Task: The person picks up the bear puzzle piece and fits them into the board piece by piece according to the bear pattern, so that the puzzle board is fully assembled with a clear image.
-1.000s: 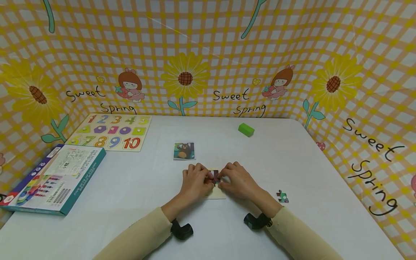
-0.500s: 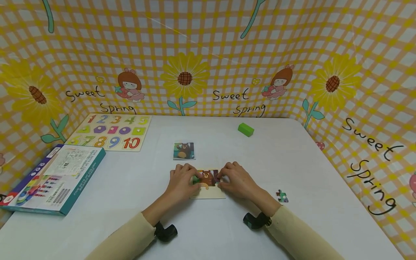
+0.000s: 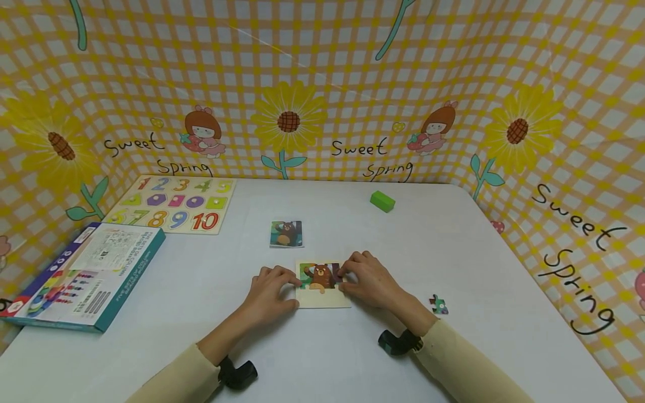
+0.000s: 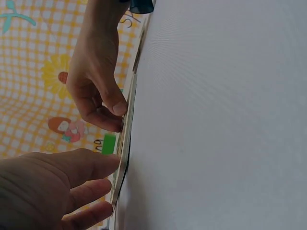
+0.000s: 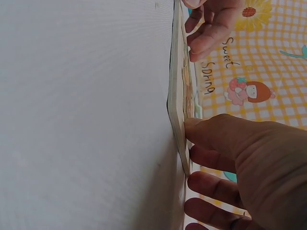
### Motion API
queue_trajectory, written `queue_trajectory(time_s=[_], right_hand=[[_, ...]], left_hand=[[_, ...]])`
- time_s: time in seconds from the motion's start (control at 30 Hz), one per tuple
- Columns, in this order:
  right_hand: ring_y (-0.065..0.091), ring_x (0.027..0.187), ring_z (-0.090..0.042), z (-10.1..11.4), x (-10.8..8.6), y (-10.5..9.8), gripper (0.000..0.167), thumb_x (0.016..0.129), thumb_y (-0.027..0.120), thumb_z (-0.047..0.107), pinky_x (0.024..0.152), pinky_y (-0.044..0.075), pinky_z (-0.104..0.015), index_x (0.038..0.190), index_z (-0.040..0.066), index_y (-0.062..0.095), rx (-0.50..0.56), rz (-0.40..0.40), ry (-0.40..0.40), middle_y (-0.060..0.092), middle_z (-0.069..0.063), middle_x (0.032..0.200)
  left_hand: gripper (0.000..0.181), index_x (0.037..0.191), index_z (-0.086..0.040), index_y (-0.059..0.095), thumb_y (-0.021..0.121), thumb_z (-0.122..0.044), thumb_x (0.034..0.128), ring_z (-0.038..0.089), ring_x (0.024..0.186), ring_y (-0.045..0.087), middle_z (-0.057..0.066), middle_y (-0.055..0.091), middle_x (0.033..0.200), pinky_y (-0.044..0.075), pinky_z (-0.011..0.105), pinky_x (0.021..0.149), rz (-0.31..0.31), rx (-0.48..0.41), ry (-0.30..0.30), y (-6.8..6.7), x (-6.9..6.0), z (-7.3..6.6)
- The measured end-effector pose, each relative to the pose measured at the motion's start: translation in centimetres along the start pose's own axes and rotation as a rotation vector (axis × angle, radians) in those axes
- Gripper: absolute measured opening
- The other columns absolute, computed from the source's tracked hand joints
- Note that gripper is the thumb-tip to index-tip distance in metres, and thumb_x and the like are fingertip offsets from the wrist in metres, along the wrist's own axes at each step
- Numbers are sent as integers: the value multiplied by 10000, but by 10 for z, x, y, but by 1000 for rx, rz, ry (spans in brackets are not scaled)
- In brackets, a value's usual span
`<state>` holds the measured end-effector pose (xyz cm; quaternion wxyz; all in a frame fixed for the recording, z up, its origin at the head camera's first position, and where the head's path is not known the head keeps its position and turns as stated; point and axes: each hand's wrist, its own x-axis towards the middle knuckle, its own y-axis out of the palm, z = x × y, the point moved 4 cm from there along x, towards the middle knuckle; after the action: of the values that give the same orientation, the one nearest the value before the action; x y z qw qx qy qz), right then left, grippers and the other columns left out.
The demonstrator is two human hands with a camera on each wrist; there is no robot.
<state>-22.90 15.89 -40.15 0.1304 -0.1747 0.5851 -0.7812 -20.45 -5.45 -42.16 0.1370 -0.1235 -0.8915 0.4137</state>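
In the head view, a small wooden jigsaw puzzle board (image 3: 322,299) lies at the middle of the table, its upper part filled with bear-picture pieces (image 3: 320,276) and its lower strip bare. My left hand (image 3: 270,295) is at the board's left edge, thumb and fingers spread apart. On the right edge, my right hand (image 3: 370,280) rests its thumb and fingertips near the purple part of the picture. The right wrist view shows that thumb (image 5: 201,132) against the board. A loose green jigsaw piece (image 3: 439,304) lies to the right, beside the right forearm.
Behind the board lies a square bear picture card (image 3: 286,234). A green block (image 3: 382,201) sits at the back right. At the left are a number-and-shape board (image 3: 168,215) and a flat toy box (image 3: 85,280). Checked cloth walls (image 3: 322,67) surround the table.
My left hand has drawn back leftward from over the picture to the board's left edge, uncovering the bear pieces. The right hand stays at the right edge.
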Motion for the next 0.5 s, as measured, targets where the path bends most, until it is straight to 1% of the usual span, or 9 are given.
queue_trajectory(time_s=[0.1, 0.3, 0.5], right_hand=[[489, 934, -187, 0, 0, 0, 200, 771, 751, 261, 830, 424, -377, 937, 157, 708, 1, 0, -1, 608, -9, 998], [498, 957, -192, -2, -2, 0, 218, 772, 750, 286, 842, 429, -378, 952, 169, 712, 2, 8, 12, 618, -9, 1017], [502, 965, -201, -8, -9, -12, 241, 788, 729, 287, 844, 434, -385, 980, 142, 710, 30, 3, 17, 628, -18, 1014]], left_hand=[[286, 1008, -152, 685, 761, -169, 732, 261, 1057, 442, 28, 600, 1157, 317, 442, 859, 2, -11, 11, 0, -2, 0], [286, 1012, -159, 690, 763, -176, 736, 247, 1056, 435, 14, 598, 1159, 316, 442, 850, -3, 5, 23, 1, -2, 0], [275, 1001, -166, 693, 763, -183, 736, 237, 1042, 433, 8, 597, 1156, 318, 439, 842, -8, 18, 24, 1, -2, 0]])
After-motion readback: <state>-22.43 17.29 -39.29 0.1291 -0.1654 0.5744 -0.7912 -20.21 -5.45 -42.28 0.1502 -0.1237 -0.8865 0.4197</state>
